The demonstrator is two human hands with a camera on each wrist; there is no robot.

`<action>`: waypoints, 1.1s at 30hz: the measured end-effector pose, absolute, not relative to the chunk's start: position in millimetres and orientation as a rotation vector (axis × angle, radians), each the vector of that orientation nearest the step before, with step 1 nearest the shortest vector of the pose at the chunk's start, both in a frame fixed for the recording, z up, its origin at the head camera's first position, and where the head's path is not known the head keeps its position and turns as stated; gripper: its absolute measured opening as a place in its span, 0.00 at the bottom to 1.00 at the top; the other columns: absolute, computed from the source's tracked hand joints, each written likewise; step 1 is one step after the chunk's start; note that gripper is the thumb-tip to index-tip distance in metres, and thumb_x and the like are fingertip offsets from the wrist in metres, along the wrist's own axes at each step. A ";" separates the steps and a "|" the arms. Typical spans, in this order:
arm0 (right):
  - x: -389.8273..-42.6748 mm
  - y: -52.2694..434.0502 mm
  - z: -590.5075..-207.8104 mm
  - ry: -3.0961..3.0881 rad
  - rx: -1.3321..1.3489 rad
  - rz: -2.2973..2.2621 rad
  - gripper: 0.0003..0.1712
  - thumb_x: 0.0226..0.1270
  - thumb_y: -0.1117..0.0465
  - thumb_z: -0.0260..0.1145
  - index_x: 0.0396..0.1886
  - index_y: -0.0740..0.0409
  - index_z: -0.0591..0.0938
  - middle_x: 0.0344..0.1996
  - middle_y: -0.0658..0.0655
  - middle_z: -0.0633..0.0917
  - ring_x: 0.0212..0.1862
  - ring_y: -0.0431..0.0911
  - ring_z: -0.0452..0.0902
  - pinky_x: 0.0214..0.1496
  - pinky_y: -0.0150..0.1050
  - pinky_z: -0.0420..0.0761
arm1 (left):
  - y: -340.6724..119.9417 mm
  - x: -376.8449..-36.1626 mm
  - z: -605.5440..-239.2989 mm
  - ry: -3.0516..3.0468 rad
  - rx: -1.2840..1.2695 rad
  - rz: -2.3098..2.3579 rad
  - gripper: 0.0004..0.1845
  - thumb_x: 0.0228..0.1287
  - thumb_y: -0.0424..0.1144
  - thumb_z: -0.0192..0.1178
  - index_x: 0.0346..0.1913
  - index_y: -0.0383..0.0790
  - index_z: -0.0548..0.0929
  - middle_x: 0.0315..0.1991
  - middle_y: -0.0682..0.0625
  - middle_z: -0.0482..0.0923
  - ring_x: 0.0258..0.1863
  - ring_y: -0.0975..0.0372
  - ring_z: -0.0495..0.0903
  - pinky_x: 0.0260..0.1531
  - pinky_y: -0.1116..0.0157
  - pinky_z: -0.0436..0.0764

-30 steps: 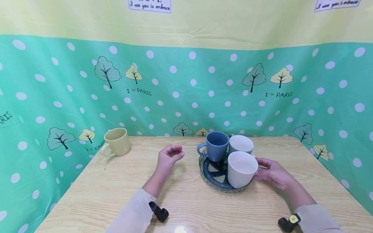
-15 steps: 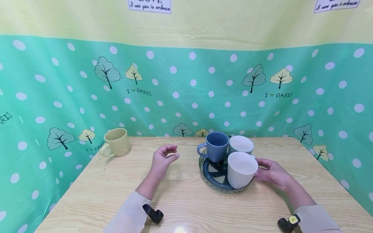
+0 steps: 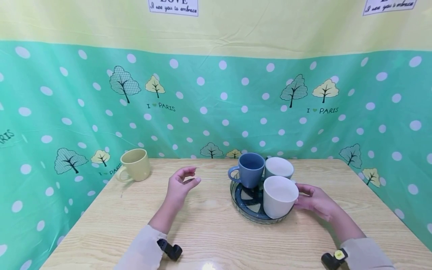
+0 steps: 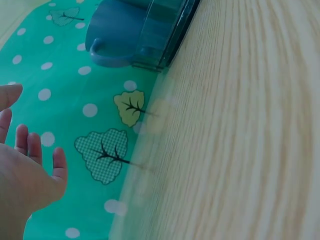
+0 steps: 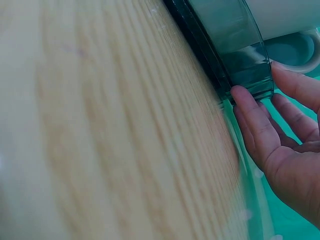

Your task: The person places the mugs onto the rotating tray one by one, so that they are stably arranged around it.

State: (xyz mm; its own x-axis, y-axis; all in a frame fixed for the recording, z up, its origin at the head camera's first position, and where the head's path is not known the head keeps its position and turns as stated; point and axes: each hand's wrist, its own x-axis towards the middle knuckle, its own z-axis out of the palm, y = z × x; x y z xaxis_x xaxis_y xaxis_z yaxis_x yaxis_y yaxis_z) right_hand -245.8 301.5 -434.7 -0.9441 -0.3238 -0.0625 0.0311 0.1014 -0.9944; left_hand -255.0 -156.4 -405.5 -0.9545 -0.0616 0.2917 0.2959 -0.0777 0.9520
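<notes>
My left hand (image 3: 178, 183) is held over the table with its fingers loosely bent and nothing in them, between the yellow mug (image 3: 135, 165) and the round glass tray (image 3: 236, 204). The left wrist view shows the same hand (image 4: 30, 175) apart from the blue mug (image 4: 117, 32). On the tray stand the blue mug (image 3: 251, 170), a white mug (image 3: 279, 197) at the front and another white-topped mug (image 3: 279, 167) behind it. My right hand (image 3: 315, 200) is at the tray's right side; in the right wrist view its fingertips (image 5: 240, 92) touch the glass wall (image 5: 250, 60), below the white mug's handle (image 5: 315, 55).
The wooden table (image 3: 216, 240) reaches back to a green dotted cloth (image 3: 216, 93). Dark curved ribs (image 3: 241, 198) show in the tray's floor. Each wrist wears a small black camera, such as the left one (image 3: 170, 250).
My left hand has moved left, away from the tray and closer to the yellow mug, its fingers spreading slightly. The right hand, the tray and the mugs stay where they were.
</notes>
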 end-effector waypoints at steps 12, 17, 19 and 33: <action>-246.5 300.6 -434.5 2.127 -0.259 -1.922 0.44 0.62 0.70 0.68 0.71 0.77 0.53 0.64 0.70 0.68 0.51 0.51 0.81 0.56 0.49 0.81 | -176.2 -252.1 -404.8 -1.879 -0.245 -2.082 0.19 0.52 0.23 0.69 0.48 0.33 0.79 0.47 0.46 0.78 0.48 0.57 0.75 0.49 0.68 0.82; -245.9 300.7 -436.0 2.122 -0.232 -1.917 0.45 0.62 0.70 0.68 0.71 0.76 0.53 0.66 0.73 0.65 0.52 0.52 0.81 0.56 0.49 0.81 | -184.6 -250.2 -403.7 -1.853 -0.248 -2.069 0.19 0.51 0.21 0.68 0.48 0.32 0.79 0.46 0.49 0.79 0.47 0.60 0.75 0.49 0.68 0.82; -245.5 300.5 -436.4 2.124 -0.222 -1.917 0.45 0.62 0.70 0.69 0.71 0.76 0.54 0.66 0.73 0.65 0.52 0.52 0.81 0.56 0.49 0.81 | -188.4 -249.2 -403.1 -1.858 -0.231 -2.067 0.19 0.51 0.21 0.68 0.48 0.33 0.79 0.45 0.50 0.79 0.47 0.60 0.75 0.49 0.67 0.82; -246.0 300.3 -435.3 2.128 -0.236 -1.907 0.45 0.63 0.69 0.68 0.71 0.76 0.53 0.66 0.73 0.64 0.52 0.52 0.81 0.56 0.49 0.81 | -214.2 -241.4 -400.4 -1.816 -0.180 -2.074 0.18 0.52 0.18 0.66 0.45 0.35 0.79 0.44 0.52 0.77 0.47 0.61 0.74 0.47 0.69 0.83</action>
State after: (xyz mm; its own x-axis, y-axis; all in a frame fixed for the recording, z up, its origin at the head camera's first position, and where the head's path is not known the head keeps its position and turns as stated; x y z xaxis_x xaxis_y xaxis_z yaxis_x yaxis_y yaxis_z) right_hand -246.0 300.3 -435.3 -0.9493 -0.3001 -0.0938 0.0605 0.1183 -0.9911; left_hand -241.4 -214.2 -400.4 -0.9208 -0.1953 0.3376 0.3605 -0.0956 0.9278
